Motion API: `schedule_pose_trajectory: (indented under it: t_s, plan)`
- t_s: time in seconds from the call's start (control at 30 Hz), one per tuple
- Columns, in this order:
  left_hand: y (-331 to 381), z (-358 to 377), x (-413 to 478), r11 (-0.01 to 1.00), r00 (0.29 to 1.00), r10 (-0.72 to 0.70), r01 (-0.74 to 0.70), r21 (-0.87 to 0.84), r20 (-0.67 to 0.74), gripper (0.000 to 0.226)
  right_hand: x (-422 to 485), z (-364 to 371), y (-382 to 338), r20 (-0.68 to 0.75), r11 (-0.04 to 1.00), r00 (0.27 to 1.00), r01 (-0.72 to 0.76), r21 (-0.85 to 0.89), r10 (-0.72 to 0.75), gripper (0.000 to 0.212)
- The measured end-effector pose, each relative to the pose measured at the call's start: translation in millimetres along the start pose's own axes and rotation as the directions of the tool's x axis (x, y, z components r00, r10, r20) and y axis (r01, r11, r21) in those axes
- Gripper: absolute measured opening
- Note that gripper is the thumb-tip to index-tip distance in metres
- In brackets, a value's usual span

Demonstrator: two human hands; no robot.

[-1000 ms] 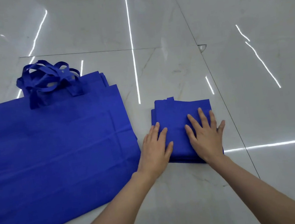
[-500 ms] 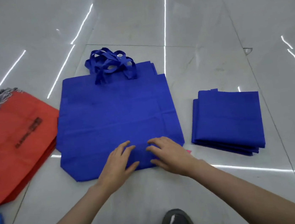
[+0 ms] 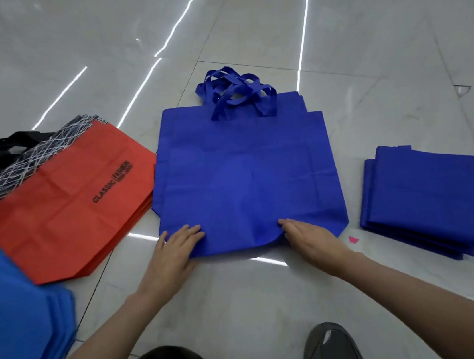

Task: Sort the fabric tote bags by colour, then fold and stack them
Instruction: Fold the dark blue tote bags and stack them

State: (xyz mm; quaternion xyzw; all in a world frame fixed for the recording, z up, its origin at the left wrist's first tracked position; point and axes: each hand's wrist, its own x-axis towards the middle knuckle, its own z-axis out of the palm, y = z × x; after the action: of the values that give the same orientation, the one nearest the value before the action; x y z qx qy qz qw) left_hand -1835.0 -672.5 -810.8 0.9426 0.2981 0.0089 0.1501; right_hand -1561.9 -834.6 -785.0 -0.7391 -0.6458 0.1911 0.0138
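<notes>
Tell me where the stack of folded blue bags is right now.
In the head view, the folded blue stack lies on the floor at the right, beside the unfolded dark blue bags, just beyond the right hand.

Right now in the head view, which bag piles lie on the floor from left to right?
Light blue fabric bag pile → red printed tote bag stack → unfolded royal-blue tote bags → folded royal-blue bag stack.

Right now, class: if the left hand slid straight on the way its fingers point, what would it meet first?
The left hand points up and right across the flat blue bag, so probably only more of that bag; the way to its handles looks free.
</notes>
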Motion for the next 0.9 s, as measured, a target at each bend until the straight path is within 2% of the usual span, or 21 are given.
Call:
schedule_pose_trajectory:
  t_s: [0.1,0.17,0.23,0.3,0.33,0.4,0.47,0.5,0.57,0.63,0.7,0.77,0.83,0.9]
  plan:
    - [-13.0,-13.5,0.9,0.998,0.993,-0.028,0.021,-0.062,-0.117,0.058,-5.9,-14.7,-2.3,-0.043,0.993,0.998,-0.03,0.116,0.035,0.043]
    - [-14.9,-24.9,5.4,0.987,0.978,-0.056,0.024,-0.156,-0.203,0.042,-9.1,-23.2,-3.3,-0.069,0.996,0.998,0.007,0.087,-0.001,0.044]
    - [-9.2,-42.7,11.8,0.953,0.937,-0.159,0.064,-0.296,-0.311,0.022,-14.1,-28.9,-0.1,-0.125,0.997,0.989,0.077,0.023,-0.074,0.055]
    - [-5.9,-60.3,17.1,0.922,0.912,-0.223,0.083,-0.378,-0.343,0.012,-21.6,-30.7,12.8,-0.157,0.991,0.978,0.131,-0.037,-0.135,0.069]
    - [-6.2,-67.6,19.1,0.916,0.916,-0.224,0.081,-0.394,-0.332,0.011,-24.6,-30.6,23.0,-0.173,0.991,0.976,0.125,-0.05,-0.132,0.065]
    - [-11.3,-77.6,22.6,0.907,0.936,-0.193,0.056,-0.417,-0.295,0.011,-26.5,-33.2,44.6,-0.259,0.998,0.965,0.056,0.014,-0.05,0.047]
    - [-16.4,-85.1,26.1,0.884,0.941,-0.206,0.06,-0.465,-0.27,0.008,-23.8,-42.5,53.9,-0.335,0.968,0.932,-0.06,0.242,0.141,0.037]
    - [-17.8,-88.7,27.6,0.859,0.937,-0.232,0.07,-0.508,-0.262,0.002,-21.2,-50.2,55.5,-0.341,0.908,0.903,-0.112,0.404,0.263,0.028]
    - [-22.6,-93.2,29.1,0.784,0.923,-0.309,0.111,-0.611,-0.229,0.016,-13.3,-68.5,54.8,-0.255,0.724,0.875,-0.144,0.674,0.411,0.01]
    - [-30.0,-92.8,28.3,0.711,0.926,-0.357,0.181,-0.68,-0.126,0.034,-5.9,-84.3,54.8,-0.195,0.583,0.861,-0.137,0.801,0.47,0.013]
    - [-34.7,-88.8,28.6,0.66,0.926,-0.376,0.236,-0.713,-0.042,0.043,-1.1,-96.8,52.2,-0.159,0.49,0.856,-0.121,0.863,0.492,0.013]
    - [-36.6,-84.5,30.4,0.525,0.894,-0.447,0.233,-0.818,-0.032,0.036,3.2,-102.8,52.9,-0.126,0.397,0.829,-0.122,0.909,0.545,0.019]
    - [-35.4,-81.0,30.9,0.382,0.867,-0.498,0.197,-0.903,-0.021,0.024,7.0,-102.8,55.4,-0.077,0.293,0.793,-0.131,0.947,0.604,0.034]
    - [-31.4,-77.1,32.8,0.351,0.887,-0.461,0.184,-0.918,0.002,0.022,9.1,-97.9,58.3,-0.035,0.237,0.764,-0.157,0.959,0.645,0.054]
